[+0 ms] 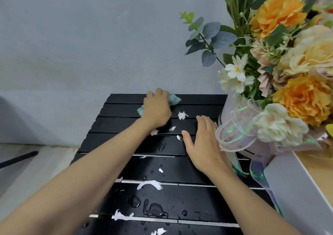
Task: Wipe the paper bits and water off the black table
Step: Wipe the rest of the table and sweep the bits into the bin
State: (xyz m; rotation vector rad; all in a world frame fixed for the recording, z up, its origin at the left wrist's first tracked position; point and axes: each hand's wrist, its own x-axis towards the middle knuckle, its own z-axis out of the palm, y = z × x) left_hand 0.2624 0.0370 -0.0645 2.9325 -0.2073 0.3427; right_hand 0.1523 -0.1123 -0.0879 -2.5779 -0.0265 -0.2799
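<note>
Left hand grips cloth stretched along far slat, right hand flat on table

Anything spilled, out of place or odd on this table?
Yes. Torn white paper bits and water puddles are scattered over the black table, mostly its near half. The left hand holds a green cloth at the far edge; the right hand lies flat beside a bouquet.

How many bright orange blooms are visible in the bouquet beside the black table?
2: one orange bloom high near the top edge, another lower, just above the cream flower. More may be hidden within the bouquet or cut off at the right.
</note>
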